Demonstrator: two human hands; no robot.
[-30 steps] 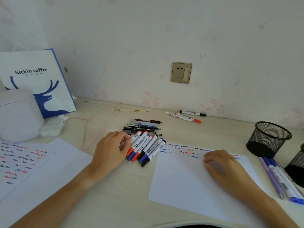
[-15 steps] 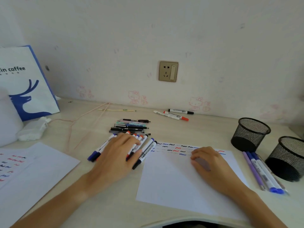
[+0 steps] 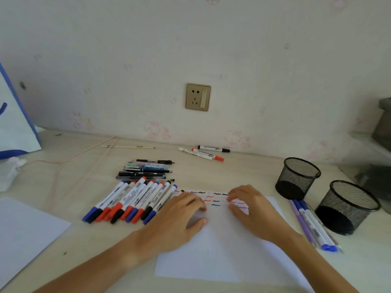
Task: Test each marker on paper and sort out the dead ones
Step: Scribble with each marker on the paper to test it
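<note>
A row of several whiteboard markers (image 3: 131, 201) with blue, red and black caps lies left of the white test paper (image 3: 222, 254). Rows of red, blue and black squiggles (image 3: 213, 197) run along the paper's far edge. My left hand (image 3: 179, 218) rests on the paper's left part just right of the marker row, fingers relaxed, with nothing visible in it. Beside it, my right hand (image 3: 251, 210) presses the paper with bent fingertips over the squiggles and holds nothing.
Several pens (image 3: 146, 170) lie behind the marker row, and three markers (image 3: 203, 153) sit by the wall. Two black mesh cups (image 3: 297, 178) (image 3: 347, 208) stand at the right, with a few blue and purple markers (image 3: 311, 225) beside them. Another sheet (image 3: 25, 233) lies at the left.
My left hand has left the marker row and moved right onto the paper. The markers now lie spread in a wider row. My right hand stayed on the paper.
</note>
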